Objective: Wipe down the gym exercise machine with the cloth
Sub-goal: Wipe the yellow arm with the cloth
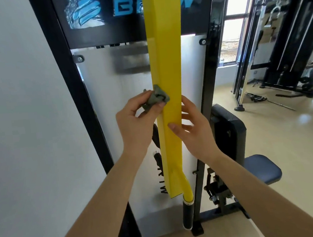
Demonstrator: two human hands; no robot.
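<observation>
A tall yellow bar [167,63] of the gym machine hangs straight down in front of me, ending in a black handle grip [188,214]. My left hand [137,124] pinches a bunched grey-green cloth [156,98] and holds it against the bar's left edge at mid height. My right hand [193,128] grips the bar from the right, thumb across its front face, fingers behind it. Behind the bar stands the machine's black frame [65,70] with a frosted silver panel [111,103] and a blue logo plate on top.
A white wall [16,113] is close on the left. A black back pad [228,130] and a blue seat [261,169] sit to the right of the frame. Further right, across a beige floor, stand other black gym machines [289,46] and a window.
</observation>
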